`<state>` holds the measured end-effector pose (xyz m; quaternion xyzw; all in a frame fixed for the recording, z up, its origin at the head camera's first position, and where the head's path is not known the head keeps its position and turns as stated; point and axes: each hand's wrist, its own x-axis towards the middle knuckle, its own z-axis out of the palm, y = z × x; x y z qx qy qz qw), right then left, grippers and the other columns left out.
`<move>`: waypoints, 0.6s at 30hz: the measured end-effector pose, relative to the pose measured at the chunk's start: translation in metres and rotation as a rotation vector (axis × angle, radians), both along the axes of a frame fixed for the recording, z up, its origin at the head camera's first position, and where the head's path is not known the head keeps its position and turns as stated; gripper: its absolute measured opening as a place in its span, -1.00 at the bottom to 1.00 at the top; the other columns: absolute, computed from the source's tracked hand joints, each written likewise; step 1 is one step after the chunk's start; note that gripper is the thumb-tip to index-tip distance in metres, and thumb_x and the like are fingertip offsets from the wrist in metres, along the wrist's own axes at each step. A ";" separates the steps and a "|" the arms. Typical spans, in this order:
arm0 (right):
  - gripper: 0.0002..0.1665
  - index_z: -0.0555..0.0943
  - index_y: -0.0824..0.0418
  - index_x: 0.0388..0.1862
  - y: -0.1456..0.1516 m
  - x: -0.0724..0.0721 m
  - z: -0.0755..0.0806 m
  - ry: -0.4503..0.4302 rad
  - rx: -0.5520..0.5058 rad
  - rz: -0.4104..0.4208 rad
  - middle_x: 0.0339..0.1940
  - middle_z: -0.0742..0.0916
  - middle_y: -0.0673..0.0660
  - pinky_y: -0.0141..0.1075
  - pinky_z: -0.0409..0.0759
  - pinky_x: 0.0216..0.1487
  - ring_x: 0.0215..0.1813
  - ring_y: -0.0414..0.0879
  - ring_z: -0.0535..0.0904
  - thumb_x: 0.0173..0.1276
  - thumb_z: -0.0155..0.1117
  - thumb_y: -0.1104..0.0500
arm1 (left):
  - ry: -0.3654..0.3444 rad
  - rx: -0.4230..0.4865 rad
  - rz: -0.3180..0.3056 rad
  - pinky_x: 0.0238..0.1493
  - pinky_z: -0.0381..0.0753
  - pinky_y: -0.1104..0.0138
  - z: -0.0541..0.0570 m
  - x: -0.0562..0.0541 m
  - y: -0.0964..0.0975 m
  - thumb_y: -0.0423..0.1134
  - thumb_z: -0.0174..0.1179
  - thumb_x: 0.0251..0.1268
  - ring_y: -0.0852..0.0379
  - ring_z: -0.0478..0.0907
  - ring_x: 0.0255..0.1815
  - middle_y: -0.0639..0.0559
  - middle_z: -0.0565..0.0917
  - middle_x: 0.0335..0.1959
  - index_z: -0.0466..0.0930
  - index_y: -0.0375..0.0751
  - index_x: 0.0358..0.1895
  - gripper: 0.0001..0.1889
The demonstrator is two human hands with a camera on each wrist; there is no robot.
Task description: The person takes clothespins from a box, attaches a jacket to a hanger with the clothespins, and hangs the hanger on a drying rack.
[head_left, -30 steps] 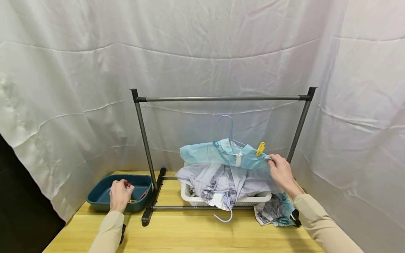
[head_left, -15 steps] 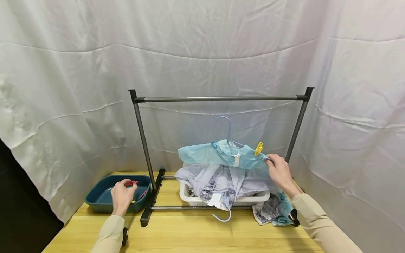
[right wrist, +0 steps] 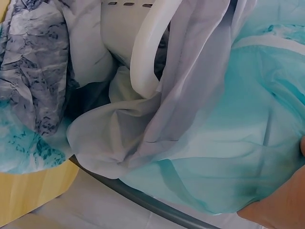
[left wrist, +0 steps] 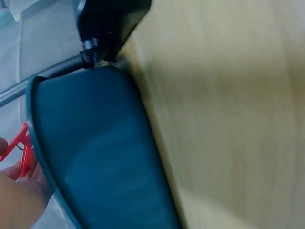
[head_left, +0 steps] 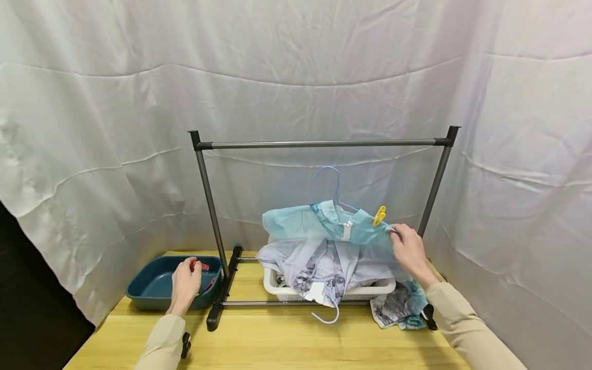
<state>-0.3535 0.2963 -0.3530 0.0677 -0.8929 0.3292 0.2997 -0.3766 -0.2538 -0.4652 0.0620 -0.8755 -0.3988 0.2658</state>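
Note:
My left hand point(head_left: 186, 282) pinches a red clothespin point(left wrist: 26, 150) between thumb and fingers, above the right part of a teal basin point(head_left: 150, 285). A few other clothespins lie in that basin, partly behind the hand. At the right, my right hand point(head_left: 409, 249) pinches the shoulder of a sheer light blue garment point(head_left: 291, 222). This garment is on a pale blue hanger point(head_left: 337, 180), its hook pointing up below the rack's bar. A yellow clothespin point(head_left: 379, 216) grips the garment's shoulder, just left of my right fingers.
A grey metal rack point(head_left: 324, 144) stands over a white basket point(head_left: 374, 292). Over that basket drapes a lavender garment point(head_left: 282, 257), with a second hanger hook point(head_left: 331, 321) hanging out in front. A grey-and-teal patterned cloth point(head_left: 400, 308) lies right of the basket. Pale curtains enclose the table.
My left hand has lifted slightly and shifted right over the basin, with the red clothespin in its fingers. The right hand keeps its hold on the light blue garment, almost still.

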 end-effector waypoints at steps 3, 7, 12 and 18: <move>-0.63 0.59 0.34 0.08 0.000 0.001 0.003 -0.007 0.009 0.005 -0.04 0.66 0.32 -0.02 0.39 -0.13 -0.03 0.17 0.49 0.59 -0.09 0.16 | 0.027 -0.006 0.011 0.17 0.45 -0.11 0.004 0.000 0.004 -0.17 0.09 0.44 -0.28 0.54 0.07 -0.37 0.65 -0.02 0.43 -0.43 0.25 -0.54; -0.65 0.60 0.34 0.07 -0.001 0.000 0.005 -0.002 0.015 -0.001 -0.05 0.66 0.32 -0.06 0.38 -0.15 -0.05 0.17 0.48 0.58 -0.08 0.17 | 0.053 -0.030 0.023 0.04 0.53 -0.06 0.008 0.002 0.006 -0.14 0.33 0.26 -0.21 0.65 -0.08 -0.27 0.75 -0.16 0.59 -0.36 0.11 -0.56; -0.67 0.60 0.34 0.04 -0.001 -0.001 0.007 0.022 0.013 -0.009 -0.04 0.67 0.32 -0.04 0.39 -0.15 -0.05 0.17 0.49 0.57 -0.05 0.19 | 0.068 -0.013 -0.015 -0.01 0.57 -0.04 0.011 0.001 0.009 -0.16 0.35 0.25 -0.16 0.69 -0.11 -0.25 0.75 -0.16 0.66 -0.30 0.03 -0.64; -0.67 0.60 0.35 0.05 0.000 -0.002 0.004 0.012 0.015 -0.006 -0.02 0.67 0.34 0.03 0.41 -0.11 -0.03 0.19 0.49 0.57 -0.04 0.20 | 0.057 -0.007 -0.044 0.00 0.61 -0.04 0.013 0.003 0.010 -0.16 0.33 0.26 -0.17 0.71 -0.07 -0.29 0.73 -0.09 0.59 -0.33 0.14 -0.56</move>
